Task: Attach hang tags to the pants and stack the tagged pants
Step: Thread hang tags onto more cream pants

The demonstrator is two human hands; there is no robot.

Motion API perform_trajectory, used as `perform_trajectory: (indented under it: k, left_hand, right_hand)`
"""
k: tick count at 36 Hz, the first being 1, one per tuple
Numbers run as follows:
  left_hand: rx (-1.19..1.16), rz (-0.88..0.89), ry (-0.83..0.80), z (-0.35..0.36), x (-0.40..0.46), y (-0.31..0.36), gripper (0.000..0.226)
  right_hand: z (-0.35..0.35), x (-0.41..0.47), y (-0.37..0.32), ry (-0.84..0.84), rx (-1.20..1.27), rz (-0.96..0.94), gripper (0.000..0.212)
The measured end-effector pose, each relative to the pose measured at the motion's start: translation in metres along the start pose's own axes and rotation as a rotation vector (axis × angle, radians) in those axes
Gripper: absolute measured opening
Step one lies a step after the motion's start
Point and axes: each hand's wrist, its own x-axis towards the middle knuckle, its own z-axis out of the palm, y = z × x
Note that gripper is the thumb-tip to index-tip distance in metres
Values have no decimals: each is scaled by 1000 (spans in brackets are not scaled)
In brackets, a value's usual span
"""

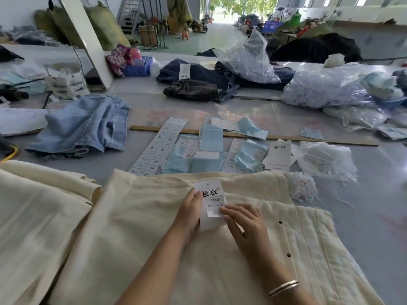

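Cream pants (154,227) lie flat on the table in front of me, the waistband at the far side. A white hang tag (210,194) with black brush lettering and a size sticker rests on them near the waistband. My left hand (190,211) grips the tag's left edge, thumb on top. My right hand (244,221) presses fingertips on the sticker at the tag's lower right. A second cream garment (37,216) lies to the left. Another white hang tag (278,154) lies beyond the waistband.
Sticker sheets (158,146) and light-blue packets (210,139) are spread beyond the pants, with a wooden ruler (286,137) behind. Light-blue jeans (86,124) lie at left, dark jeans (198,84) farther back. Plastic bags (326,86) and white tag strings (301,186) fill the right.
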Motion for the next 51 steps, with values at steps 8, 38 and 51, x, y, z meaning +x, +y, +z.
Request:
perform_trajectory:
  k: [8,38,51]
  left_hand:
    - [44,23,5,-3,-2,-1,22]
    - [431,121,123,23,7,-6,40]
    - [1406,837,173,20,-13,-27,28]
  right_hand:
    - [1,0,-2,-81,-93,-30,24]
    - [-60,13,15,-80,308,243,14]
    - [-115,78,157,-225,-564,425,17]
